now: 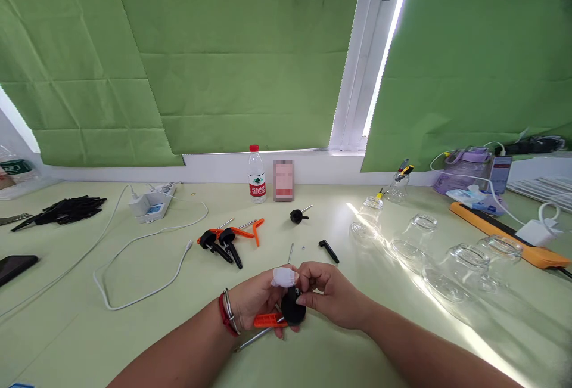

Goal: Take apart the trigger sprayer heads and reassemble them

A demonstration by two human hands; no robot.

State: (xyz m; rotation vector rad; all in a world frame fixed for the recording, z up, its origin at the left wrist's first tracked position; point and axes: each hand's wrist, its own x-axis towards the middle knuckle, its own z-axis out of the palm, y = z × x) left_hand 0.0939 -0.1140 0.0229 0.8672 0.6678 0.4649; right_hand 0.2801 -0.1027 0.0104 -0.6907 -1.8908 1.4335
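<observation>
My left hand (263, 298) is closed around a black round part (294, 307) that has an orange arm (267, 320) and a thin metal rod (254, 339) by it. White wrapping (283, 276) covers one of its fingers. My right hand (328, 292) touches the top of the black part, thumb and forefinger pinched together; whatever sits between them is hidden. Just beyond the hands lie a black handle piece (329, 251) and a tiny shiny bit (303, 248). A similar black round part with a rod (297, 216) rests farther back.
Left of the hands lie black-and-orange crank pieces (227, 239) and a white cable (147, 236). A water bottle (257, 176) stands by the wall. Several clear glass jars (415, 236) occupy the right, near an orange-and-black power strip (513, 238). Black pieces (67, 212) are heaped far left.
</observation>
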